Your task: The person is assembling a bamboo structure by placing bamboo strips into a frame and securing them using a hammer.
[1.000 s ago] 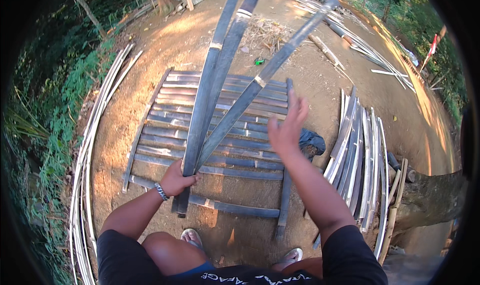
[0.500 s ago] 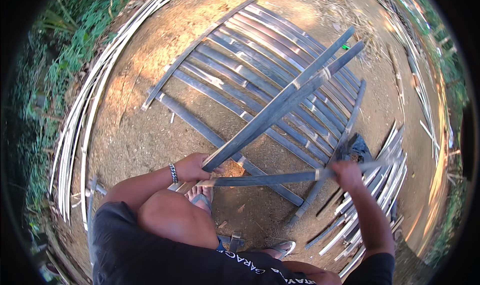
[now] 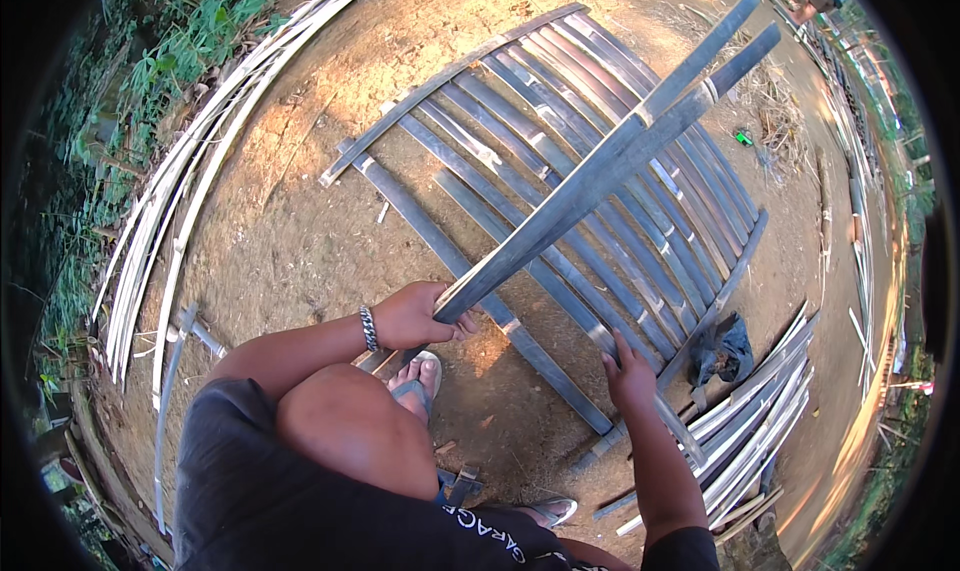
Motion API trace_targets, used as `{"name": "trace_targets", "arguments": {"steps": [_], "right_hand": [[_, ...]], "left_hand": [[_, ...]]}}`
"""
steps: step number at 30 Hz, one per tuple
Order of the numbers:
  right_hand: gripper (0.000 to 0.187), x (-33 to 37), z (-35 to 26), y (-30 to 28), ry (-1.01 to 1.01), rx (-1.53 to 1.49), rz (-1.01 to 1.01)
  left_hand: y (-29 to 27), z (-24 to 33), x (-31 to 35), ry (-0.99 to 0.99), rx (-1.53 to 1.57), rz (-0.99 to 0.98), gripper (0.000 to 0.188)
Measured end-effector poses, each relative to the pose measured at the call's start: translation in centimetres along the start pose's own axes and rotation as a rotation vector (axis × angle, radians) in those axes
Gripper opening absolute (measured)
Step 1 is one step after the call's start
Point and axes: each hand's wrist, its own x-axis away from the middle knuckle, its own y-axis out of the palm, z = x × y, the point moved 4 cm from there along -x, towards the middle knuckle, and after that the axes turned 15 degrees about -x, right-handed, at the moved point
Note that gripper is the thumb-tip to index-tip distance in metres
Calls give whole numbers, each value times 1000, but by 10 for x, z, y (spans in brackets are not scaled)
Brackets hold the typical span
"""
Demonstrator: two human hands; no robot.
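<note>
My left hand (image 3: pixel 418 316), with a chain bracelet at the wrist, is closed around the near end of a few dark split-bamboo slats (image 3: pixel 585 186). They rise away to the far right, above a bamboo lattice panel. My right hand (image 3: pixel 630 376) grips another bamboo slat (image 3: pixel 520 246), which slants across the gap between the panel's fixed-looking slats. Its far end stops short of the panel's far rail (image 3: pixel 455 66), and its near end sticks out past the near rail (image 3: pixel 735 271). Whether it touches the rail is hidden by my hand.
On the ground at the right lies a pile of loose bamboo strips (image 3: pixel 760 421), beside a black plastic bag (image 3: pixel 722 349). Long pale bamboo strips (image 3: pixel 185 186) curve along the left. My sandalled foot (image 3: pixel 418 381) stands below my left hand. Green plants (image 3: pixel 215 31) border the dirt.
My right hand has swung its slat from nearly level beside my left hand to a slant over the panel. My left hand keeps its slats. The view has shifted a little.
</note>
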Motion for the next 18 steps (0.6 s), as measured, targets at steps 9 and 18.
{"name": "trace_targets", "arguments": {"steps": [9,18], "right_hand": [[59,-88,-88,71,-2,-48,-75],[58,-127,-116,95,-18,-172,-77]], "left_hand": [[-7,-10,14,-54,-83,7,40],[-12,-22,10,-170,-17,-19,49]]}}
